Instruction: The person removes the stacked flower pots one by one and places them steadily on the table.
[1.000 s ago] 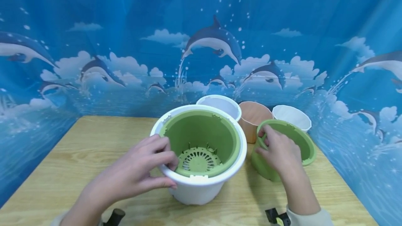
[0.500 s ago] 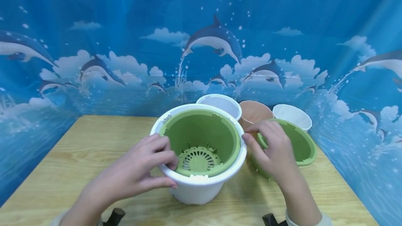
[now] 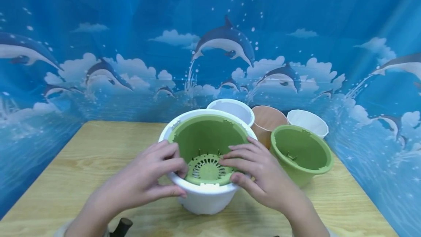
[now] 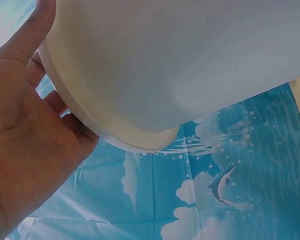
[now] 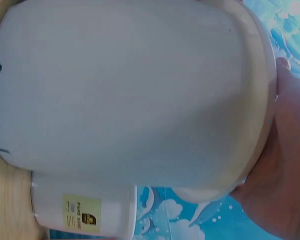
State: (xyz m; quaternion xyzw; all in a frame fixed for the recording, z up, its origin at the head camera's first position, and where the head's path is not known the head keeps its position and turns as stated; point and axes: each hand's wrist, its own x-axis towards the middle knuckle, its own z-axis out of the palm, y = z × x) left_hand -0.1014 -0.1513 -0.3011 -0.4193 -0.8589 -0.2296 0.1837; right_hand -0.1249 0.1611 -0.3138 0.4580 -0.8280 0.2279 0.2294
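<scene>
A white flowerpot [image 3: 207,204] stands on the table with a green flowerpot [image 3: 204,129] nested in it; the green one's slotted bottom shows. My left hand [image 3: 154,171] grips the left front of the rims, fingers hooked over into the pot and thumb outside below the white rim [image 4: 85,115]. Across the right rim lies my right hand [image 3: 258,176], its fingers spread and extended into the green pot's mouth, the thumb near the green rim. Another green flowerpot [image 3: 300,176] stands apart, right of that hand, tilted.
Behind stand a round white pot [image 3: 230,108], a brown pot [image 3: 268,116] and a faceted white pot [image 3: 309,120]. One white pot [image 5: 50,200] bears a yellowish label. A blue dolphin-print curtain [image 3: 148,17] surrounds the wooden table [image 3: 98,153].
My right hand has let go of the separate green flowerpot and moved left onto the nested pots' right rim. The left hand has kept its grip in place.
</scene>
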